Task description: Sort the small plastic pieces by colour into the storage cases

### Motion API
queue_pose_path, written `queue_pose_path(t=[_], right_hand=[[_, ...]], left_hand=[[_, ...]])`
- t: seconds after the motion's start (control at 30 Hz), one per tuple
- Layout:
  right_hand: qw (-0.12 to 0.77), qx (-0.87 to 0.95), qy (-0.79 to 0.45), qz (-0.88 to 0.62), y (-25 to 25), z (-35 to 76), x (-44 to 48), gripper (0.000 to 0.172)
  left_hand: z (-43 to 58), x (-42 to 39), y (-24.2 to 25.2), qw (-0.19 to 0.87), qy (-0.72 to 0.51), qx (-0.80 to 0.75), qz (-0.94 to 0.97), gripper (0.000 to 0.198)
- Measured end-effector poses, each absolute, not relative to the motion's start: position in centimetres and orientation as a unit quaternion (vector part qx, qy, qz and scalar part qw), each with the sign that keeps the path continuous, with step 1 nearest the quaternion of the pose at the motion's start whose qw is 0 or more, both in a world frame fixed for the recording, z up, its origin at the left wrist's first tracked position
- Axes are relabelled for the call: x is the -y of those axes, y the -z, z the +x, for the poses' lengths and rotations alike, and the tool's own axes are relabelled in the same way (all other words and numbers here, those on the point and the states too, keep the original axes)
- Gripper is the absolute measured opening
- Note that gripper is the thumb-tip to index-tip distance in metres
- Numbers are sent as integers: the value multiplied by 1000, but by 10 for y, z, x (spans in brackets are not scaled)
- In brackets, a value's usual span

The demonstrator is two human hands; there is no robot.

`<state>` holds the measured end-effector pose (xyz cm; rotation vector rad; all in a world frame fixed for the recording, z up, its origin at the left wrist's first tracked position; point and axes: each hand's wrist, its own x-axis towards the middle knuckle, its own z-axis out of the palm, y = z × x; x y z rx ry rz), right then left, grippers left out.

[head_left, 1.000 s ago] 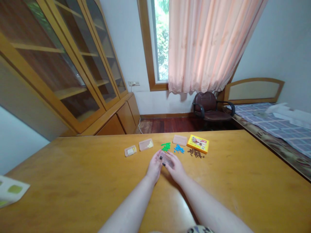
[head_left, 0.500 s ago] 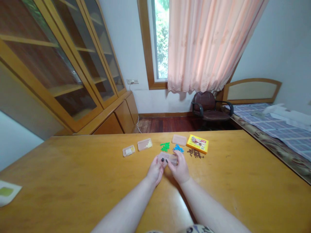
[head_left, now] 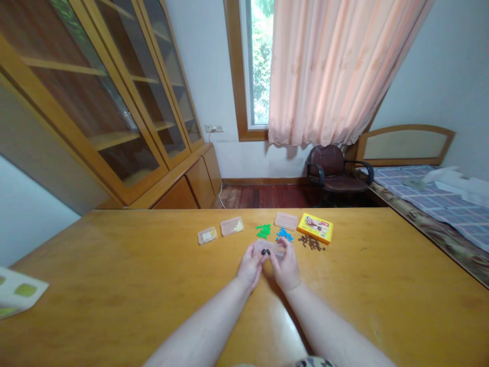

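Above the wooden table, my left hand [head_left: 250, 267] and my right hand [head_left: 287, 267] hold a clear plastic box [head_left: 269, 247] from its two sides, with both thumbs close together on it. Just beyond the box lie a pile of green pieces [head_left: 263, 231] and a pile of blue pieces [head_left: 284, 235]. Brown pieces [head_left: 311, 242] are scattered to the right, in front of a yellow box [head_left: 315, 228]. Behind the blue pile is a clear tray [head_left: 286, 220]. To the left sit a tray with cream pieces [head_left: 232, 227] and a smaller container [head_left: 207, 236] with white and yellow items.
A white sheet with green patches [head_left: 25, 291] lies at the table's left edge. Beyond the table [head_left: 153, 270] are a glass-door cabinet [head_left: 178, 165] on the left, a brown armchair [head_left: 336, 171] and a bed [head_left: 412, 183] on the right.
The view has shifted slightly, so the scene sits a little further right. My right thumb has moved closer to my left thumb on the clear box, which both hands still hold.
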<state>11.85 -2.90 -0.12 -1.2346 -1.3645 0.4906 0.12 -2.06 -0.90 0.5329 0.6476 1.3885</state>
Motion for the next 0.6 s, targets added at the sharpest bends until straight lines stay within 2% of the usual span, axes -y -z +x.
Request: queue_pose_path(t=[0.27,0.6], right_hand=[[535,633,-177,-531,12,121,18,59],[545,624,-160,-537,19,116,21,50]], left_hand=[[2,14,20,674,-624,-321,232,40],[4,13,17,660,-619,-345,250,41]])
